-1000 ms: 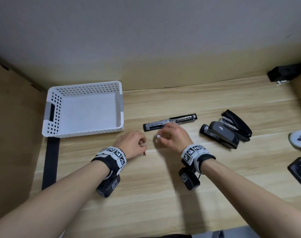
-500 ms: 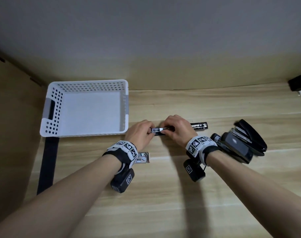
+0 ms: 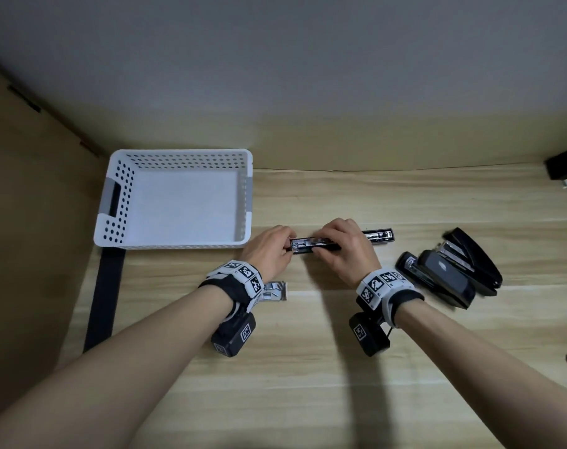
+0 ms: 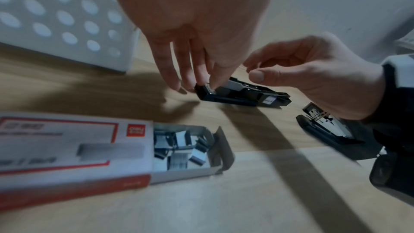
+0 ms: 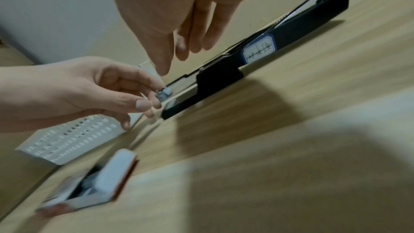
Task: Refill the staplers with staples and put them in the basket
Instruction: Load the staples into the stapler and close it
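from above, both hands meet over the opened stapler (image 3: 340, 243) on the desk (image 3: 308, 367), just right of the white basket (image 3: 175, 197). the left wrist view alone shows the open staple box (image 4: 89, 151), its red logo unreadable. left hand (image 3: 269, 251) pinches a strip of staples (image 5: 164, 92) at the stapler's end; right hand (image 3: 343, 251) hangs loosely curled, empty.

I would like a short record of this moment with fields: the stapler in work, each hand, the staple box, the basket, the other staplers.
stapler in work: opened flat stapler on the table, right of the basket
left hand: left hand pinches a small staple strip at the stapler's left end
right hand: right hand over the stapler's middle, holds nothing
staple box: staple box open, near the left wrist
basket: basket holds no stapler
other staplers: two black staplers at right, open
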Motion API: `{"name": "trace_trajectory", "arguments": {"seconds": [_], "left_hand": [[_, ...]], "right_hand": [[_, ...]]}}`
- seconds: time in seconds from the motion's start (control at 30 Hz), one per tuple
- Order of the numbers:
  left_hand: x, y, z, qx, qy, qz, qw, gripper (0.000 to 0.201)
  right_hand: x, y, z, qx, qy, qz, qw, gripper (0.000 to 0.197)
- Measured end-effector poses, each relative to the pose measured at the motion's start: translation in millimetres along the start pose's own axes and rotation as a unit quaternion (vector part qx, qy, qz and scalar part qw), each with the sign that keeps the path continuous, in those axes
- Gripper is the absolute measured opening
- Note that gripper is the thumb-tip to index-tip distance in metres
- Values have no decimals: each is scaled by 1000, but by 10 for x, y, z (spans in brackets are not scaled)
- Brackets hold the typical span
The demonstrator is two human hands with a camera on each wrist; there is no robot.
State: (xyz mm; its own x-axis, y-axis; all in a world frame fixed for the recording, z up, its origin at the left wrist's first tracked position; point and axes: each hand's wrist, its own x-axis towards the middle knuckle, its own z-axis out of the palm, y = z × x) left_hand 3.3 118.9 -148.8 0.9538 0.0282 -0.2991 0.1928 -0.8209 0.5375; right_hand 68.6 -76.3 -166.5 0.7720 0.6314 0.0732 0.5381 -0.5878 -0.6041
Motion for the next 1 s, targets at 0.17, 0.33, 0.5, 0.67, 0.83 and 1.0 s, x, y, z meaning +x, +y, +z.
{"name": "trace_trajectory", "arguments": {"seconds": [0.17, 0.33, 0.5, 0.67, 0.83, 1.0], "left_hand": [[-423, -110, 7, 17, 26, 18, 999, 32], [-827, -375, 167, 62, 24, -1, 998, 33], [-996, -493, 253, 56, 22, -2, 998, 33], [-1009, -502, 288, 53, 30, -3, 998, 32], [-1002, -488, 246, 49, 32, 2, 998, 28], [-1005, -468, 215, 47, 23, -1, 999, 27]], "right_hand": [[-249, -420, 210, 26, -80, -11, 996, 16], [-425, -620, 565, -27, -138, 22, 990, 19], [-452, -637, 605, -62, -138, 74, 986, 23], [-404, -661, 620, -59, -146, 119, 980, 21], [-319, -682, 635, -37, -142, 148, 978, 17], [-359, -656, 606, -33, -169, 142, 975, 9]]}}
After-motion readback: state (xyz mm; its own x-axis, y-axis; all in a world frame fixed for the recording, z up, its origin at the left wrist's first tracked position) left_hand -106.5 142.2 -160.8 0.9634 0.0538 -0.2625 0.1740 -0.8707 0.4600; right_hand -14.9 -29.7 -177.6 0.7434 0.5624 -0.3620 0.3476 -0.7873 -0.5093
